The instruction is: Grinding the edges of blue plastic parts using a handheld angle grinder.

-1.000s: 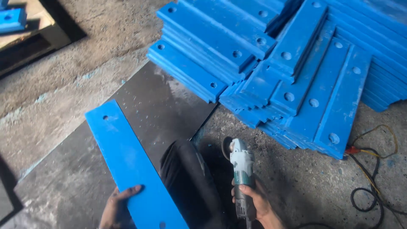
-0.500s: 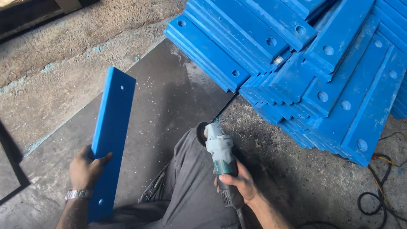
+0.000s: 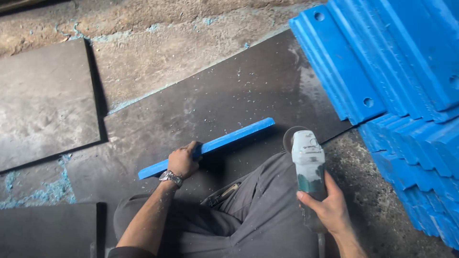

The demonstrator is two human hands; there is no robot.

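Left hand clamped on the long blue plank, stood on its edge across the dark floor sheet. Right hand, just R of the plank, fingers wrapped round a grey-green angle grinder. Stack of blue drilled planks further R, no labels showing.

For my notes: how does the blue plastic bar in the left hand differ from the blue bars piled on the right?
The blue plastic bar stands on its long edge, alone, gripped by the left hand; the stacked blue bars lie flat, overlapping, untouched, with round holes showing. Both share colour and long flat shape.
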